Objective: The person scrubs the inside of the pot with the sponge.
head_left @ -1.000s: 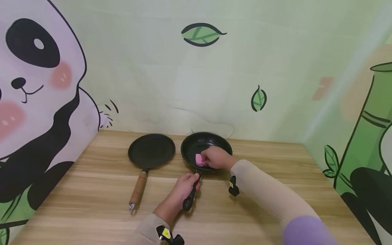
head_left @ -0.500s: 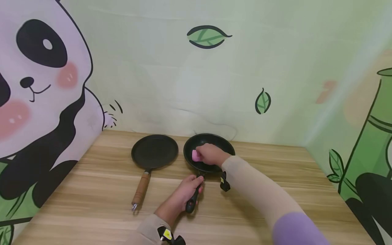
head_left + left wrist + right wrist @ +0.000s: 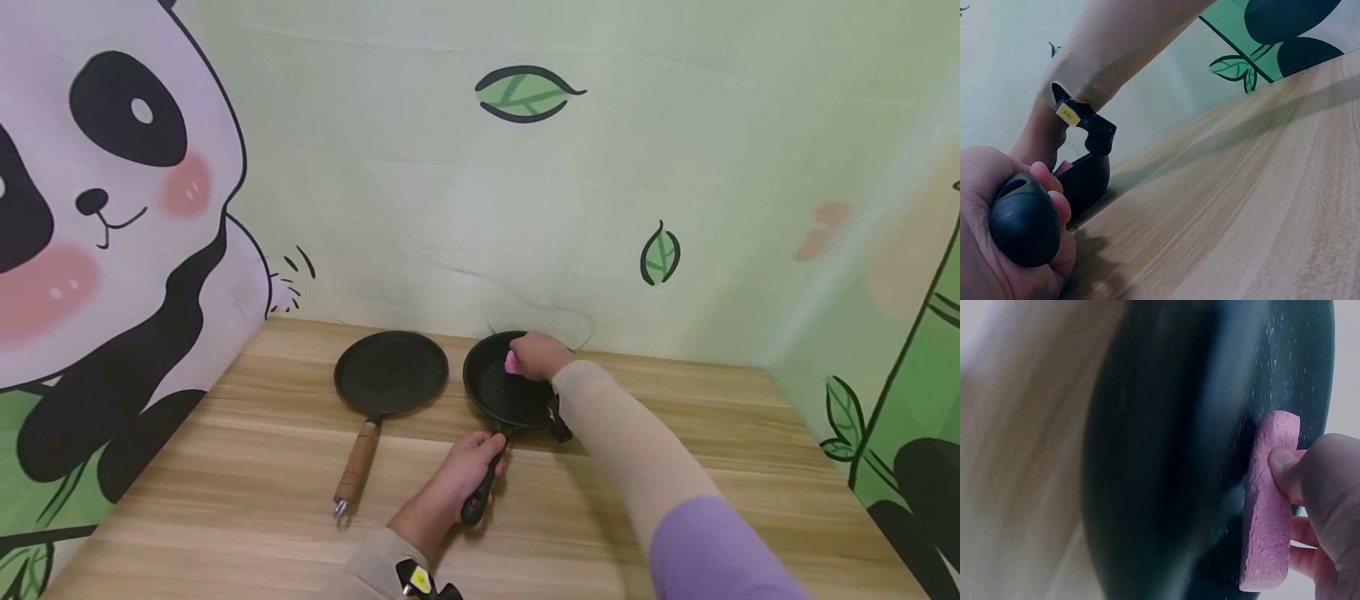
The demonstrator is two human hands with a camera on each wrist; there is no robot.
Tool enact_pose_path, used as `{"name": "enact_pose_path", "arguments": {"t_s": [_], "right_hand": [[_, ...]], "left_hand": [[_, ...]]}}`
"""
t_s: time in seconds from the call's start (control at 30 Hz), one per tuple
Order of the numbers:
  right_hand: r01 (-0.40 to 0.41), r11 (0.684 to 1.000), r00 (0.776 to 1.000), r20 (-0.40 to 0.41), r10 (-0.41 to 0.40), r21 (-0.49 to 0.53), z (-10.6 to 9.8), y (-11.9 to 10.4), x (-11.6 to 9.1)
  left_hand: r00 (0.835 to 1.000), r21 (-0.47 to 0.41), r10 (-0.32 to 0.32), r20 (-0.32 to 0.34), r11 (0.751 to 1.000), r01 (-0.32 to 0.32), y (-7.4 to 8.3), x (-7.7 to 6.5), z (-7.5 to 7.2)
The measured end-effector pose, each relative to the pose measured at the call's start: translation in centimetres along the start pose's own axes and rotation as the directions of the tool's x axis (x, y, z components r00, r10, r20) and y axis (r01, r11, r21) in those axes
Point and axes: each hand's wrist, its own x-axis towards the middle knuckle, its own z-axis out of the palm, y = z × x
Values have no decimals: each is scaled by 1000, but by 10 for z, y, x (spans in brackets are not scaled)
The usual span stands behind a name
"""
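A black frying pan (image 3: pixel 495 392) stands on the wooden table, its speckled inside showing in the right wrist view. My left hand (image 3: pixel 474 467) grips the pan's black handle (image 3: pixel 1025 222), fingers wrapped round it. Inside the pan, my right hand (image 3: pixel 542 357) pinches a pink sponge (image 3: pixel 1269 506) between thumb and fingers. The sponge lies against the pan's inner surface toward the far side. Only a bit of pink shows past the fingers in the head view. The right hand and sleeve cover the pan's right part.
Left of the frying pan lies a flat black griddle pan (image 3: pixel 392 372) with a wooden handle (image 3: pixel 358 462). Both stand near the back of the wooden table (image 3: pixel 262 467), close to a wall (image 3: pixel 420 208) printed with a panda and leaves.
My right hand has moved the sponge within the frying pan, first leftward, then up and right toward the far rim. My left hand keeps its grip on the handle. The head view has shifted slightly.
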Motion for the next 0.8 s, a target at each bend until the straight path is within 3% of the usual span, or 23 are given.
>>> {"name": "enact_pose_path", "arguments": {"t_s": [0.2,0.5,0.8], "right_hand": [[-23,996,999,31,25,-89,-2,13,-6],[-19,982,984,171,51,-186,-11,12,-18],[71,980,976,215,-29,-187,-15,12,-42]], "left_hand": [[1000,-10,-27,-4,1000,27,2,-1,1],[999,8,-34,-9,999,34,4,-2,2],[999,18,-17,-31,1000,17,1,0,1]]}}
